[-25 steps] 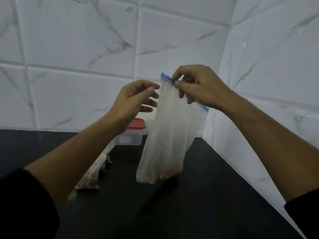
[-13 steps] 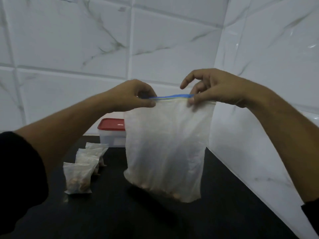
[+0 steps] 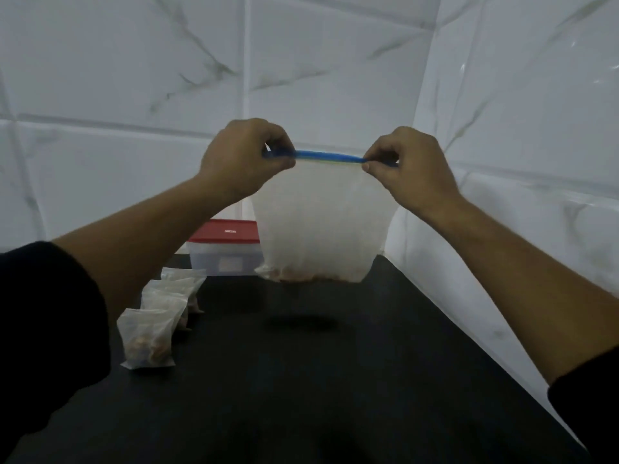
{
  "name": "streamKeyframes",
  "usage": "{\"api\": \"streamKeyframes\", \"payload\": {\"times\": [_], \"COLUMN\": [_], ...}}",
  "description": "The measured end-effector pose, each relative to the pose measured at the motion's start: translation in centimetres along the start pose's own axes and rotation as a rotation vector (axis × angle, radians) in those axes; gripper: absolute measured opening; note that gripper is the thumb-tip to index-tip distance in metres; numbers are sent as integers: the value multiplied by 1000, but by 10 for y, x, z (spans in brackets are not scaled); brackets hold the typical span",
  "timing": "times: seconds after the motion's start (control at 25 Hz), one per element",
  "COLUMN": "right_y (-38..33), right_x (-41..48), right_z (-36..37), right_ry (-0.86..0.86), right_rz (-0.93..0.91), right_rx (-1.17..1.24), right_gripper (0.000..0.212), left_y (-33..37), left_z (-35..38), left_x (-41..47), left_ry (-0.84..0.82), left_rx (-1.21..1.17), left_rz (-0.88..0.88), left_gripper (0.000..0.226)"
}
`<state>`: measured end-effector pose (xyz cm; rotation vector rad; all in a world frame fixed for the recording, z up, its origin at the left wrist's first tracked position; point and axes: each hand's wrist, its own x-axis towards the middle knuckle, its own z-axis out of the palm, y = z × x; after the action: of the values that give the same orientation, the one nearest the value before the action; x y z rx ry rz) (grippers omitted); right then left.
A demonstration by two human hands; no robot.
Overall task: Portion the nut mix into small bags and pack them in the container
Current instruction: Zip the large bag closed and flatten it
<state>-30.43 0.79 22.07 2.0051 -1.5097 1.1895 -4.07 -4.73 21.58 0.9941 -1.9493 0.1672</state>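
A large clear zip bag [image 3: 321, 226] with a blue seal strip hangs in the air above the black counter, a thin layer of nuts at its bottom. My left hand [image 3: 241, 155] pinches the left end of the strip and my right hand [image 3: 407, 162] pinches the right end, holding it taut and level. Three small filled bags [image 3: 149, 336] stand in a row on the counter at the left. A clear container with a red lid [image 3: 224, 246] sits against the back wall, partly hidden behind the big bag.
The black counter [image 3: 318, 380] runs into a corner of white marble-tiled walls at the back and on the right. The big bag casts a dark shadow on the counter beneath it.
My left hand took hold of the seal's left end and both hands pulled the strip flat and level. The bag rose higher off the counter and now hangs spread out.
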Motion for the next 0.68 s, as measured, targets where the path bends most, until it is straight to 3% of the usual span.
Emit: {"api": "streamKeyframes", "payload": {"times": [0.08,0.2,0.44,0.68], "right_y": [0,2,2,-2], "right_x": [-30,-96,-235,-256], "right_z": [-1,-1,14,35], "right_ry": [-12,-171,-596,-673], "right_rz": [-42,-83,-44,-1], "right_rx": [31,125,69,149], "right_gripper": [8,9,12,8], "left_y": [2,2,5,-7], "left_z": [4,13,35,50], "left_x": [-32,-107,-229,-243], "left_ry": [-5,-137,-615,-734], "left_rx": [-10,-97,-216,-237], "left_rz": [72,107,39,-34], "left_gripper": [12,14,19,13]}}
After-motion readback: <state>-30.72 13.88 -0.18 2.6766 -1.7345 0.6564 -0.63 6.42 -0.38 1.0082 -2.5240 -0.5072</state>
